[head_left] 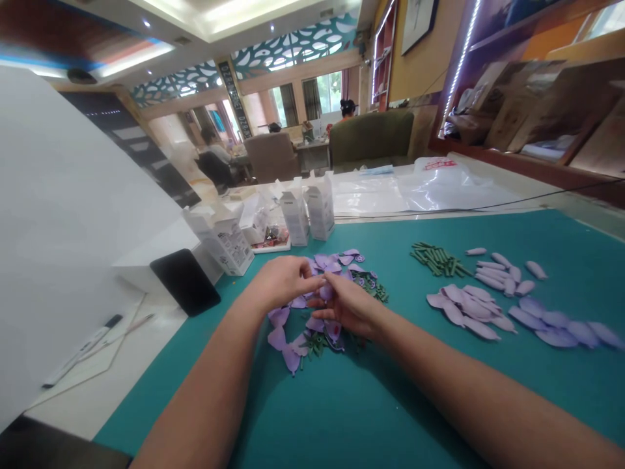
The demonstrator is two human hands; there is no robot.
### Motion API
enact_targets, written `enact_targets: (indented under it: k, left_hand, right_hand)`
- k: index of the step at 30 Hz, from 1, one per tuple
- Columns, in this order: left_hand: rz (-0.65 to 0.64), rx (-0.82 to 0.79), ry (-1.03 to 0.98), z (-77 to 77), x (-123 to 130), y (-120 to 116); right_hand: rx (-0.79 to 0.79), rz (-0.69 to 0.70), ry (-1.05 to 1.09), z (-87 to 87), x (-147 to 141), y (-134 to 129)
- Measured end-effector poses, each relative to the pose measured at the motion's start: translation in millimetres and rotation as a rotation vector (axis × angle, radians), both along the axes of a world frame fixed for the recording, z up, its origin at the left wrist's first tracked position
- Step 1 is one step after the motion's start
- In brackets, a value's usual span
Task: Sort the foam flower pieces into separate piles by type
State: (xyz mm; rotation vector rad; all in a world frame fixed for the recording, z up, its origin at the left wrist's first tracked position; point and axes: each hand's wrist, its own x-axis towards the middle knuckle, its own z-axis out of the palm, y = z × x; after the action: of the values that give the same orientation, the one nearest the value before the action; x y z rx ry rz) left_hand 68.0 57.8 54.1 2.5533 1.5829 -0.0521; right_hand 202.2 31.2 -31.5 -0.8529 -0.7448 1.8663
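Observation:
My left hand and my right hand meet over a loose heap on the green mat. Between their fingertips is a small purple petal-like piece, partly covered by the fingers. Both hands have their fingers closed around it, the right one with its lower fingers loosely curled. Under and around them lie light purple petal pieces and short green stem-like pieces. More green bits and small purple rings show just right of the hands. Part of the heap is hidden beneath my hands.
Sorted piles lie on the right: green sticks, pale purple bud shapes, flat pale petals and darker purple petals. White boxes stand behind the heap. A black tablet-like object leans at left. People sit far back.

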Motion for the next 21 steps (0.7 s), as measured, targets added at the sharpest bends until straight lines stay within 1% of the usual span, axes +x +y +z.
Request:
enact_targets:
  k: [4, 7, 9, 10, 11, 13, 14, 15, 17, 21]
  left_hand:
    - [0.013, 0.048, -0.043, 1.3, 18.3, -2.4]
    - [0.010, 0.077, -0.134, -1.6, 18.1, -10.5]
    - [-0.014, 0.104, -0.199, -5.9, 14.0, -20.1]
    - [-0.061, 0.099, -0.199, -9.3, 12.1, -26.0]
    - [-0.137, 0.075, -0.171, -13.6, 10.6, -32.1]
    - [-0.337, 0.016, -0.073, -24.8, 9.6, -43.8]
    - [-0.413, 0.009, -0.015, -31.3, 10.0, -48.8]
    - [-0.462, 0.023, 0.039, -37.8, 10.9, -52.8]
    - [-0.514, 0.069, 0.128, -50.2, 13.6, -57.6]
    - [-0.540, 0.162, 0.199, -68.3, 18.2, -57.5]
  right_hand:
    - [-0.039, 0.019, 0.100, 4.7, 2.1, 1.0]
    - [-0.044, -0.028, 0.173, 3.3, 7.2, 6.7]
    - [-0.050, -0.077, 0.159, 0.9, 11.0, 11.8]
    - [-0.056, -0.103, 0.138, -0.3, 12.8, 14.3]
    - [-0.058, -0.125, 0.117, -1.4, 14.4, 16.7]
    - [-0.055, -0.155, 0.087, -2.7, 16.9, 20.4]
    - [-0.051, -0.166, 0.078, -3.0, 17.8, 21.6]
    - [-0.046, -0.176, 0.071, -3.2, 18.4, 22.3]
    - [-0.037, -0.199, 0.058, -3.2, 19.0, 22.6]
    - [-0.015, -0.223, 0.049, -3.1, 18.4, 20.8]
